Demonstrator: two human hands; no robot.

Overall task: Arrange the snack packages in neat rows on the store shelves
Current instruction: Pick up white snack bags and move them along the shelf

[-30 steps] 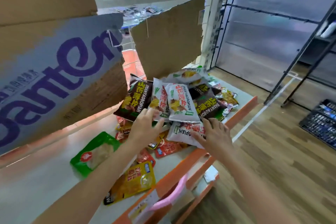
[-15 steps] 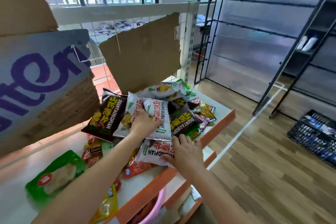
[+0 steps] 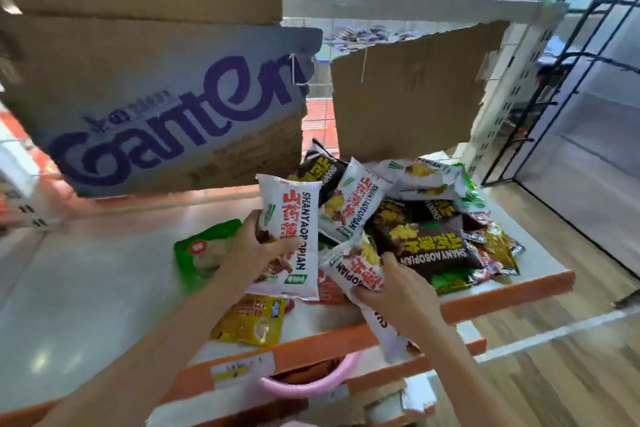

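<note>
My left hand [image 3: 254,248] grips a white snack packet [image 3: 294,236] with red lettering and holds it upright above the white shelf [image 3: 86,288]. Another white packet [image 3: 360,274] is gripped by my right hand [image 3: 401,295], its lower end hanging over the shelf's orange front edge. Behind both hands lies a loose pile of white packets [image 3: 353,204] and black packets [image 3: 426,246]. A green packet [image 3: 204,246] and a yellow packet [image 3: 252,321] lie flat on the shelf near my left arm.
A large cardboard box [image 3: 156,90] with purple lettering hangs over the shelf at left, and a torn cardboard sheet [image 3: 408,97] stands behind the pile. A pink tub rim [image 3: 308,383] shows on the lower shelf. Wooden floor and black racks lie to the right.
My left hand has lifted a white packet out of the pile and stood it up. My right hand has closed round the front white packet and drawn it over the shelf edge.
</note>
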